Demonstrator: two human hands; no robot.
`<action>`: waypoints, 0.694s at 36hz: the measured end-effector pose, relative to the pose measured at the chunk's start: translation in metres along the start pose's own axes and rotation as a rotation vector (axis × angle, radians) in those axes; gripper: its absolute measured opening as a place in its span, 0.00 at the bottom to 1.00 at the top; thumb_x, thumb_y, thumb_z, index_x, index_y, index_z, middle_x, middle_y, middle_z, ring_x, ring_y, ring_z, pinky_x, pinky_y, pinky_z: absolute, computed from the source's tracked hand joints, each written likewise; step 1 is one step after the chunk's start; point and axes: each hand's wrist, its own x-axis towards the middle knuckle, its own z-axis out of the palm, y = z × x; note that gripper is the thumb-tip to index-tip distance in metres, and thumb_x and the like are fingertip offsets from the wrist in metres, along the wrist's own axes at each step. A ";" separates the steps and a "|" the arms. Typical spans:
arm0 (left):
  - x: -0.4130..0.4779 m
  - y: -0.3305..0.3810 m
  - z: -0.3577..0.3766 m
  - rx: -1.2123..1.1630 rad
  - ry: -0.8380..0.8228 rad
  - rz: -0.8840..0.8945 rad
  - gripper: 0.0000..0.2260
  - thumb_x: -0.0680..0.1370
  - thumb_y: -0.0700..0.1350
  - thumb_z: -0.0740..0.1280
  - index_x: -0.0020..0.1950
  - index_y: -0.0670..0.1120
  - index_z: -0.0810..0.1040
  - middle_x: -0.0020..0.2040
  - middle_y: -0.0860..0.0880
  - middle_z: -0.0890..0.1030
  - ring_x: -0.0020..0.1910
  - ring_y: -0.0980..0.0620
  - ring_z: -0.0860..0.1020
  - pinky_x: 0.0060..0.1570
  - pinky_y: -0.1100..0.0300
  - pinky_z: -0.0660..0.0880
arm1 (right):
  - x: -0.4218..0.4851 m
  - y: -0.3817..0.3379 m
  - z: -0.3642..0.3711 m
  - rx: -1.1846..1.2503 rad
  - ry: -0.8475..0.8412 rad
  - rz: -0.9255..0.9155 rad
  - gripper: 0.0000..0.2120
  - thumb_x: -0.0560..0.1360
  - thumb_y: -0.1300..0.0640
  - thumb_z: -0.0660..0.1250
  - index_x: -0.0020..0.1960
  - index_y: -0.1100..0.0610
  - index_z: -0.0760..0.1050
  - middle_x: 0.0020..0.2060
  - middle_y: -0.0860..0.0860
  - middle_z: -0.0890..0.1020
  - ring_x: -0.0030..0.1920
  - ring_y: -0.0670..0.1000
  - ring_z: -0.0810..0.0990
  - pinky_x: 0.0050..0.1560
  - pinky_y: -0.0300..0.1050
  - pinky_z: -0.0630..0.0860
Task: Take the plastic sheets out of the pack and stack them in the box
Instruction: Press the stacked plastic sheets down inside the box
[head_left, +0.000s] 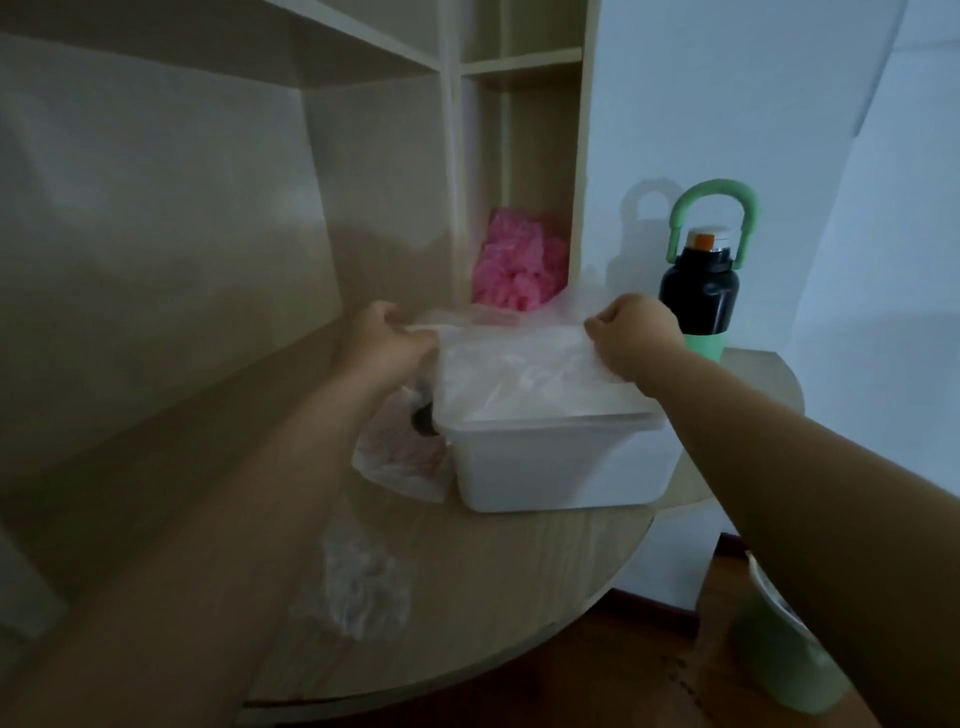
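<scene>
A white plastic box stands on the wooden desk near its rounded right end. A thin clear plastic sheet is stretched flat over the box's open top. My left hand pinches the sheet's left edge and my right hand pinches its right edge, both just above the box's far rim. More whitish sheets lie inside the box under it. A crumpled clear pack lies against the box's left side, partly hidden by my left forearm.
A crumpled clear wrapper lies on the desk near the front. A black and green bottle stands right behind the box. Pink bags fill a shelf niche behind. A green bin sits on the floor at right.
</scene>
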 end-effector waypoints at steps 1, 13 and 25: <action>0.002 0.001 0.004 0.125 0.033 0.027 0.32 0.73 0.48 0.73 0.73 0.45 0.65 0.65 0.44 0.75 0.58 0.46 0.76 0.58 0.54 0.74 | 0.002 0.005 -0.002 -0.056 0.007 0.010 0.12 0.79 0.58 0.60 0.54 0.65 0.75 0.46 0.59 0.78 0.46 0.58 0.78 0.46 0.49 0.76; 0.001 0.022 0.042 0.744 -0.533 0.510 0.18 0.72 0.57 0.71 0.61 0.55 0.79 0.64 0.61 0.72 0.60 0.59 0.71 0.58 0.62 0.68 | 0.013 0.017 -0.015 -0.455 0.023 -0.306 0.21 0.76 0.50 0.64 0.65 0.57 0.68 0.60 0.56 0.75 0.58 0.57 0.74 0.58 0.51 0.71; 0.021 0.013 0.083 1.140 -0.903 0.341 0.26 0.78 0.47 0.64 0.75 0.52 0.63 0.74 0.49 0.66 0.71 0.48 0.66 0.70 0.50 0.63 | 0.032 0.029 0.020 -0.730 -0.755 -0.182 0.39 0.73 0.43 0.68 0.77 0.51 0.53 0.75 0.52 0.59 0.73 0.55 0.60 0.72 0.53 0.57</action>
